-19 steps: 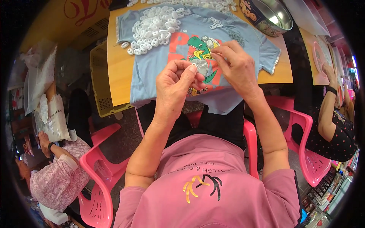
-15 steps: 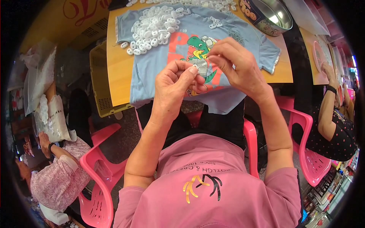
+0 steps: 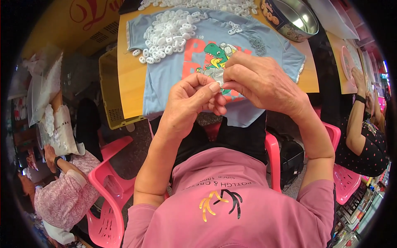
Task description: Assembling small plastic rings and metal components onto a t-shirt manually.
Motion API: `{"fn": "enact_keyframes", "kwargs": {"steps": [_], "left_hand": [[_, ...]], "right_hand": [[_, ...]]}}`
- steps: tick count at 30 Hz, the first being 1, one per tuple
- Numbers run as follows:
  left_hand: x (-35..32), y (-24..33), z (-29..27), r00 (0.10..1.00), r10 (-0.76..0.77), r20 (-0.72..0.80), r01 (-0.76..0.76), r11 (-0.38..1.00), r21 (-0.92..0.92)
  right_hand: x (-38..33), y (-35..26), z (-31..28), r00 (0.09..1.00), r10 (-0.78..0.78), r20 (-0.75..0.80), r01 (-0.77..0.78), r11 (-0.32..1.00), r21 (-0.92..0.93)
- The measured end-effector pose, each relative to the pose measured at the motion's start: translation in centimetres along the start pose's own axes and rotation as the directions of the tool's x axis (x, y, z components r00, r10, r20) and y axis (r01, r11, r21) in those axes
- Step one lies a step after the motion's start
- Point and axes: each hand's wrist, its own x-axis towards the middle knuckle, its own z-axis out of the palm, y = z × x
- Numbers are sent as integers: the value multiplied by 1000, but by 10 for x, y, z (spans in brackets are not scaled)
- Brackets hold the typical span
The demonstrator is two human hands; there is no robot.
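My left hand (image 3: 192, 97) is closed in a pinch, with the edge of a small white plastic piece (image 3: 220, 84) showing at the thumb tip. Against that piece my right hand (image 3: 262, 80) brings its thumb and forefinger together; what they grip is too small to make out. Both hands hover above a light blue T-shirt (image 3: 165, 84) printed with a green dinosaur (image 3: 216, 53). A heap of white oval two-holed plastic pieces (image 3: 167, 37) lies on the shirt beyond my left hand. Farther right are a few more such pieces (image 3: 235, 28) and a tangle of grey strings (image 3: 257, 44).
The shirt covers much of a wooden table (image 3: 130, 78). More white pieces (image 3: 202, 4) line its far edge, beside a round metal tin (image 3: 295, 20). A yellow crate (image 3: 109, 87) stands at left. People sit on both sides, on pink chairs (image 3: 105, 198).
My right hand has come down and inward, so its fingertips now meet those of my left hand. Its elbow has swung outward. The left hand has barely shifted.
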Motion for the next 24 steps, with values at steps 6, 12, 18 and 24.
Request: {"fn": "enact_keyframes", "kwargs": {"steps": [6, 12, 18, 24], "left_hand": [[-2, -1, 4, 1000, 24, -10, -25, 996, -84], [-3, -8, 14, 965, 248, -78, -239, 964, 116], [-4, -17, 21, 915, 388, -106, -341, 888, 309], [3, -20, 5, 929, 346, -132, -287, 898, 333]], "right_hand": [[-3, -4, 5, 997, 56, -56, -54, 998, 44], [-4, -22, 16, 944, 280, -174, -231, 938, 258], [-8, -26, 21, 847, 529, -47, -443, 753, 486], [-9, -23, 51, 757, 653, 5, -508, 584, 633]]}}
